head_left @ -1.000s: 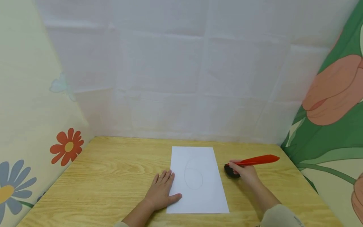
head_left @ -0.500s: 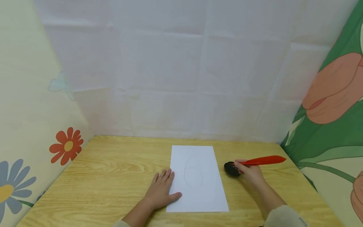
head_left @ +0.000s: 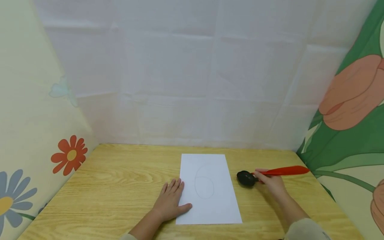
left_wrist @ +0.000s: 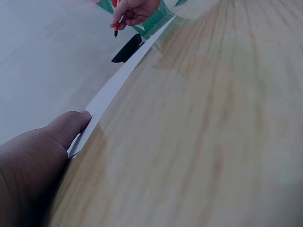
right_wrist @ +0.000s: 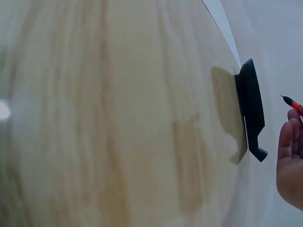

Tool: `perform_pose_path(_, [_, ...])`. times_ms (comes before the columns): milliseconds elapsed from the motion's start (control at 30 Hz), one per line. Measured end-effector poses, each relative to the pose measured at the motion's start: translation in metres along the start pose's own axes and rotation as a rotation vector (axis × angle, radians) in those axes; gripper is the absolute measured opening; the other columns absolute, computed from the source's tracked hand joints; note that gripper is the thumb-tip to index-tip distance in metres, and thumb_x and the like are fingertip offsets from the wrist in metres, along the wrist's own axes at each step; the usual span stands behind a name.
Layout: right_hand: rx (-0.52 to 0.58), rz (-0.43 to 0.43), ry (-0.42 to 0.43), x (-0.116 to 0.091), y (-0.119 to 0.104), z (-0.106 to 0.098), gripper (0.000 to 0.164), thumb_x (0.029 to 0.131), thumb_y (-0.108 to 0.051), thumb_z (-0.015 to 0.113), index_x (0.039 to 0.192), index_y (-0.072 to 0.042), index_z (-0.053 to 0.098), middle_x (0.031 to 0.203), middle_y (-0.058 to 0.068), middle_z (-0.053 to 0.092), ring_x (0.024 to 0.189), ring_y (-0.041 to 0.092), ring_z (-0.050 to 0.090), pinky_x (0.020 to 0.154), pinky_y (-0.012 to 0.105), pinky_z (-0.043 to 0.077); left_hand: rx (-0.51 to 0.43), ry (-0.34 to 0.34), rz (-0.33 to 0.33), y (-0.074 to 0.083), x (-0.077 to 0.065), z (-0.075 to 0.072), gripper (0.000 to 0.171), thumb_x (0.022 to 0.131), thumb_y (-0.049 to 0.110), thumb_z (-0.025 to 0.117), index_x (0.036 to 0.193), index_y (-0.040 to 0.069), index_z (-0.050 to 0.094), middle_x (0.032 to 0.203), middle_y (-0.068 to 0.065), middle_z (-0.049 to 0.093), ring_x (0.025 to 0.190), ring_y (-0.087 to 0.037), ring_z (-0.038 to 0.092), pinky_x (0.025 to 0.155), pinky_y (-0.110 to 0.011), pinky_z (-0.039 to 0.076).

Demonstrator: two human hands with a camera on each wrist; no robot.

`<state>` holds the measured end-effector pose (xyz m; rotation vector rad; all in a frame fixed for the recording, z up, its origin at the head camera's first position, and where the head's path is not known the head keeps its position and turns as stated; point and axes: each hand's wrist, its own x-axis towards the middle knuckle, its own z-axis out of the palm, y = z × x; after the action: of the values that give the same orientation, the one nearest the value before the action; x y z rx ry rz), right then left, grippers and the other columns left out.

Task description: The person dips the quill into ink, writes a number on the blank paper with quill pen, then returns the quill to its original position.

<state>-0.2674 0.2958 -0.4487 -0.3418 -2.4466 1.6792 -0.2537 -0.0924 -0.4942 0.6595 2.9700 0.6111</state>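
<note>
My left hand (head_left: pixel 171 201) lies with fingers spread on the left edge of a white sheet of paper (head_left: pixel 223 206), thumb on the sheet. A thin outlined figure like a 6 is on the sheet. Right of it, my right hand (head_left: pixel 272 185) pinches a red feather-shaped quill pen (head_left: pixel 288 170), plume pointing right. In the right wrist view, the pen's black tip (right_wrist: pixel 287 100) is in the air, apart from a black rounded object with a short stem (right_wrist: pixel 251 97). That object sits on the table beside the paper; whether it is hollow is unclear.
The wood-grain table (head_left: pixel 126 170) reaches back to a creased white cloth (head_left: pixel 168 83). Flower-printed hangings, a pale one (head_left: pixel 27 126) on the left and a green one (head_left: pixel 354 143) on the right, border its sides.
My right hand has moved right with the quill pen, away from above the black object, which now shows more fully. My left hand and the paper stay put.
</note>
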Motion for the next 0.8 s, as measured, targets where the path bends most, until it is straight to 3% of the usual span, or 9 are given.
perform_pose_path(233, [-0.104,-0.018,-0.004,-0.0015,0.0020,-0.0058,0.044,0.093,-0.026,0.068,0.124,0.005,0.064,0.079,-0.008,0.071,0.071,0.004,0.061,0.069,0.021,0.050,-0.012,-0.005,-0.006,0.0022,-0.0010,-0.0029,0.094,0.085,0.064,0.058,0.149,-0.001,0.036,0.159,-0.020,0.029,0.150,-0.040,0.020,0.120,-0.061,0.011])
perform_pose_path(333, [-0.124,-0.004,-0.002,-0.0029,0.0018,-0.0074,0.045,0.092,-0.029,0.069,0.124,0.002,0.064,0.082,-0.012,0.072,0.072,0.004,0.062,0.068,0.022,0.051,-0.010,-0.006,-0.005,0.0033,-0.0022,-0.0039,0.094,0.085,0.064,0.058,0.149,-0.001,0.036,0.159,-0.021,0.029,0.150,-0.040,0.020,0.120,-0.061,0.012])
perform_pose_path(567, [-0.009,-0.061,-0.021,-0.0060,0.0015,-0.0089,0.041,0.093,-0.018,0.067,0.124,0.008,0.061,0.079,-0.024,0.065,0.071,0.002,0.059,0.066,0.019,0.051,-0.006,-0.008,-0.004,0.0033,-0.0026,-0.0041,0.094,0.086,0.064,0.058,0.150,-0.001,0.035,0.159,-0.020,0.028,0.150,-0.039,0.019,0.120,-0.060,0.012])
perform_pose_path(800, [0.003,-0.143,-0.032,-0.0069,0.0067,-0.0104,0.037,0.093,-0.015,0.066,0.118,0.011,0.062,0.083,-0.026,0.064,0.069,0.000,0.056,0.064,0.018,0.050,0.006,-0.011,-0.002,0.0012,-0.0008,-0.0023,0.094,0.086,0.065,0.057,0.150,0.000,0.035,0.159,-0.020,0.028,0.150,-0.039,0.019,0.120,-0.061,0.011])
